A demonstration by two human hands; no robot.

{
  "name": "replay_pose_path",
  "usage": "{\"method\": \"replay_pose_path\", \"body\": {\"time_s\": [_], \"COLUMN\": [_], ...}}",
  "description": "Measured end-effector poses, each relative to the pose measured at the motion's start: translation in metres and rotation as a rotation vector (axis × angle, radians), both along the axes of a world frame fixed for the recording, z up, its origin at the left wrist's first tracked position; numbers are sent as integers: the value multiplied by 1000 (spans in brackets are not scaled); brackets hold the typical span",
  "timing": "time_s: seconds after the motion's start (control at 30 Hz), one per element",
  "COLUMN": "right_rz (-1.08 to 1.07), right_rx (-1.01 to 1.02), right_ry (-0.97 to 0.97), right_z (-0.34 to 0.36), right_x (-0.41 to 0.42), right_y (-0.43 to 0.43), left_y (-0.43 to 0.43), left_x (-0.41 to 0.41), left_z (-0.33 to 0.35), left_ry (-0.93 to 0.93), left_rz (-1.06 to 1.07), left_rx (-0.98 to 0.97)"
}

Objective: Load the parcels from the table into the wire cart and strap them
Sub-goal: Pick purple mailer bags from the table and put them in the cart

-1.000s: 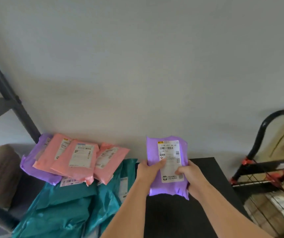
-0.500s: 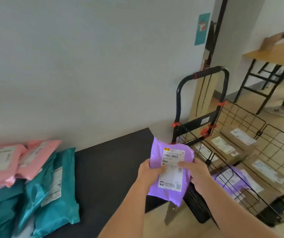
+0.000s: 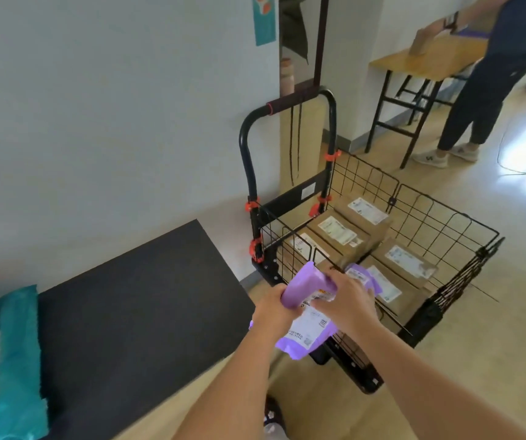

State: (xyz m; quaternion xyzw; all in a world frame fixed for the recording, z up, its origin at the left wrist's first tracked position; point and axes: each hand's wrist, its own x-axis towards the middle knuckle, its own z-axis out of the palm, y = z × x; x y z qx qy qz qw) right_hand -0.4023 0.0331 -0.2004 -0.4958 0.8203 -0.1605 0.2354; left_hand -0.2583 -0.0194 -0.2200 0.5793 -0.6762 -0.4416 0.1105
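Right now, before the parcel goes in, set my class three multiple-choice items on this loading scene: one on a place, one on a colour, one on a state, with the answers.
1. Where is the purple parcel relative to the wire cart?
A. flat on its bottom
B. held in the air at its near side
C. under its wheels

2. What colour are the boxes lying in the cart?
A. white
B. brown
C. red

3. What are the left hand and right hand doing?
A. both hang empty
B. only the left holds the parcel
C. both grip the parcel

Answers:
1 B, as the parcel is lifted against the cart's near wire wall.
2 B, as they are tan cardboard with white labels.
3 C, as each hand wraps round one side of the parcel.
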Motion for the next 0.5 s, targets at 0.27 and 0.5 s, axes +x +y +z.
{"method": "replay_pose_path", "body": {"time_s": [0.27,0.5], "right_rz": [-66,-132], "right_rx": [-44,-33], "right_ry": [-18,-78], "right_z": [0,3], "right_x": [-70,-133], "right_y": [-34,-93], "left_y": [-51,-115], "left_x": [-72,-143], "left_z": [-8,-15], "left_ry": [8,9], "left_rz": [-136,-204], "left_rx": [3,-58]}}
